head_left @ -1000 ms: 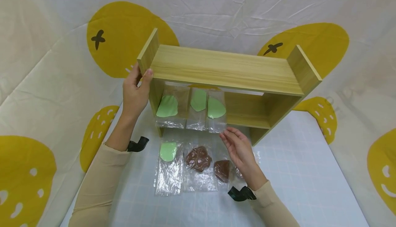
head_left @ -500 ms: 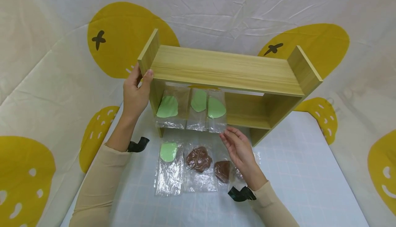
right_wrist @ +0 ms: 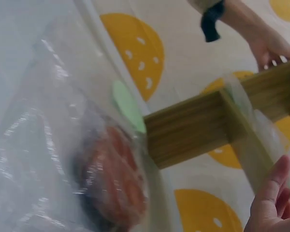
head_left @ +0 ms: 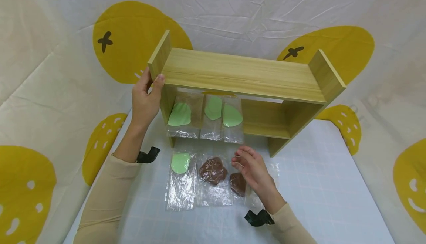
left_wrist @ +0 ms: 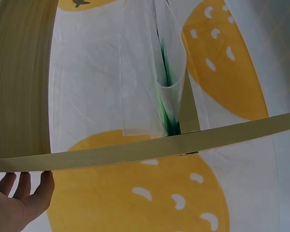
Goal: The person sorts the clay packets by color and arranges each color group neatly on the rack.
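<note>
the left hand [head_left: 145, 101] grips the left side board of the wooden shelf [head_left: 243, 74]. the right hand [head_left: 253, 167] hovers in front of the shelf with fingers loosely curled, holding nothing, just above a brown cookie bag [head_left: 238, 183]. three green cookie bags [head_left: 213, 116] already stand inside the shelf; one green bag [head_left: 181, 179] and the brown ones are left in front. no writing is readable.

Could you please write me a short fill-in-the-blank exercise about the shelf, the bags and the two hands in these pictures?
1. The left hand grips the ____ end of the wooden shelf.
2. Three bags standing inside the shelf hold pieces coloured ____.
3. The right hand hovers over a bag with a ____ piece.
4. On the table, the lone green bag lies ____ of the brown ones.

Missing words: left; green; brown; left
</note>
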A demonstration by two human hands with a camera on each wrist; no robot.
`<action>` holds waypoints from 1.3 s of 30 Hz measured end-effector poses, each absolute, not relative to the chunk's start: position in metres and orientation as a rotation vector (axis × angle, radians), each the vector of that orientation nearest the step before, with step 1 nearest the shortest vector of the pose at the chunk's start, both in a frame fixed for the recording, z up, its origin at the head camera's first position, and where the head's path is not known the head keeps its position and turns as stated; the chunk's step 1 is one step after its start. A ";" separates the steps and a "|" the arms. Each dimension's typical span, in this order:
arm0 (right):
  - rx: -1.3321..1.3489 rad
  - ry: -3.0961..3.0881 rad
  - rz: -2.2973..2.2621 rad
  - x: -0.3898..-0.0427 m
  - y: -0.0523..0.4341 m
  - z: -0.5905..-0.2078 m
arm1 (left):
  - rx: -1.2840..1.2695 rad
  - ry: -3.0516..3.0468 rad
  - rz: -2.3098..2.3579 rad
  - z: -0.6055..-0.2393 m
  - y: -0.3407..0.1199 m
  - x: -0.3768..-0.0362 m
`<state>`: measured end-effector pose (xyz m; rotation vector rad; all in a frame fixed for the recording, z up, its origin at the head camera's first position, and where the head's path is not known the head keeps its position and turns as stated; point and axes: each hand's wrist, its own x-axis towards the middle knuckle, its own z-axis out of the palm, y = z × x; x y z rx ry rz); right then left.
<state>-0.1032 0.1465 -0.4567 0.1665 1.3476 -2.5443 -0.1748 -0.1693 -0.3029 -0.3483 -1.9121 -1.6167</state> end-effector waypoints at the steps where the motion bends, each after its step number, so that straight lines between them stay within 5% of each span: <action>1: 0.160 1.362 -2.512 -0.102 0.145 -0.460 | -0.349 -1.913 -1.615 -0.300 -0.168 -0.172; 39: -0.104 1.420 -1.872 -0.075 0.092 -0.520 | -0.349 -1.909 -1.603 -0.296 -0.165 -0.168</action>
